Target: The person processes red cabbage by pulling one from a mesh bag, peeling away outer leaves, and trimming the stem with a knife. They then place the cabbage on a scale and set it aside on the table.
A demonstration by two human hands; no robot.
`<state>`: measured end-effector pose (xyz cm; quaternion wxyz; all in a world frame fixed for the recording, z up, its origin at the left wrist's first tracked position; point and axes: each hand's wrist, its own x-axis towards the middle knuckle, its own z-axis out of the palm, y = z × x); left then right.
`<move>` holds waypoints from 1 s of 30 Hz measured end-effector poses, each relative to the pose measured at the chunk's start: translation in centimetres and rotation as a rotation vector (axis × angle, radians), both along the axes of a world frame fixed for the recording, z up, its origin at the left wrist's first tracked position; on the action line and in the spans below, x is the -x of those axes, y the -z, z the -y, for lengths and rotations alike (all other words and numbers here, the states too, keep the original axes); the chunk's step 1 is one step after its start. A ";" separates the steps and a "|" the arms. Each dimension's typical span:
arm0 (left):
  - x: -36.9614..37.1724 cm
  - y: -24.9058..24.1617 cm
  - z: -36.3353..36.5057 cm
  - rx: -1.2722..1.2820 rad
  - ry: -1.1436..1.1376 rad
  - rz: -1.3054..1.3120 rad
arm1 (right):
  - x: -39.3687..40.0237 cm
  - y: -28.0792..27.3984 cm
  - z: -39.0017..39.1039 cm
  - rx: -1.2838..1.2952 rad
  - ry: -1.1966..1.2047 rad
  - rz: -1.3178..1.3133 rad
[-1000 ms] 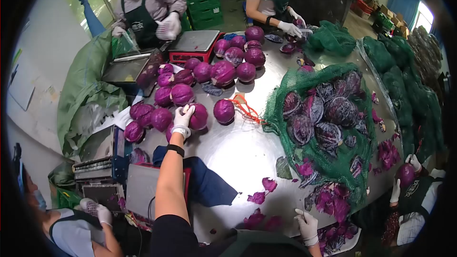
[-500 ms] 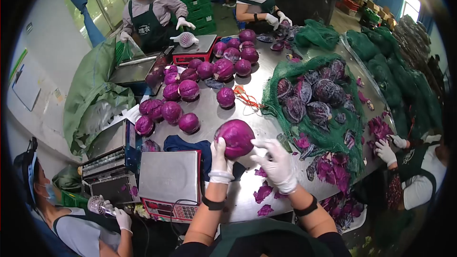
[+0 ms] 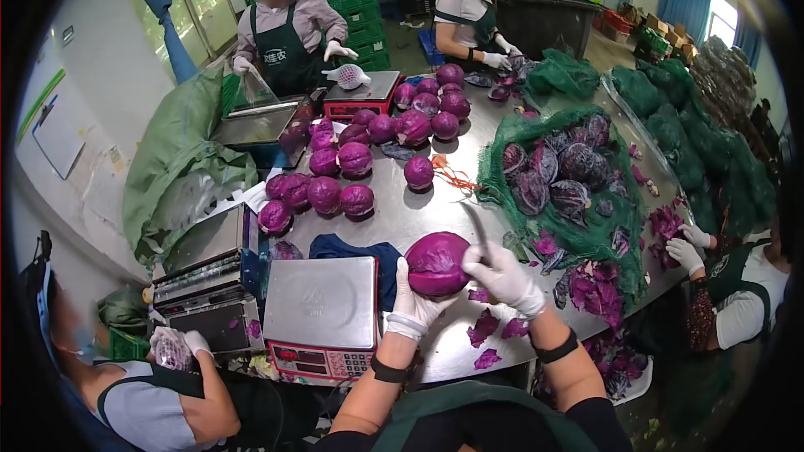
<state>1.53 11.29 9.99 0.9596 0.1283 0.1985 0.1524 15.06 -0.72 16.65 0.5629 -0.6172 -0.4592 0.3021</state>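
A peeled red cabbage (image 3: 438,264) rests in my left hand (image 3: 413,305), whose gloved fingers are curled around its left side and underside. My right hand (image 3: 511,280), also in a white glove, is closed on a knife (image 3: 475,222). The curved blade points up and away, right beside the cabbage's right edge; the handle is hidden in my fist. Torn purple leaves (image 3: 483,328) lie on the metal table (image 3: 394,234) just below my hands. To the right, a green net sack (image 3: 502,155) lies spread open under several untrimmed cabbages (image 3: 578,163).
Left of my hands stands a weighing scale (image 3: 322,305) beside a dark blue cloth (image 3: 356,249). Several peeled cabbages (image 3: 356,159) are grouped at the far left. Co-workers (image 3: 289,38) stand around the table; one at left holds a net-wrapped cabbage (image 3: 171,348). A leaf heap (image 3: 596,289) lies right.
The cabbage has come lower and nearer, its creased side now showing. My right hand has gone from loosely spread fingers to a fist with an upright blade. The view has shifted left.
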 end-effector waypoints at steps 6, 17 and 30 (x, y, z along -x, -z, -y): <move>-0.2 -0.6 -4.0 0.216 -0.223 -0.073 | -2.4 2.6 9.4 0.197 0.145 -0.097; -2.1 6.8 -24.2 -0.022 -0.764 -0.315 | -0.4 9.0 27.8 0.619 0.810 -0.267; -16.2 11.7 -2.1 -1.170 0.063 -0.451 | -20.8 8.7 20.3 0.037 0.725 -0.646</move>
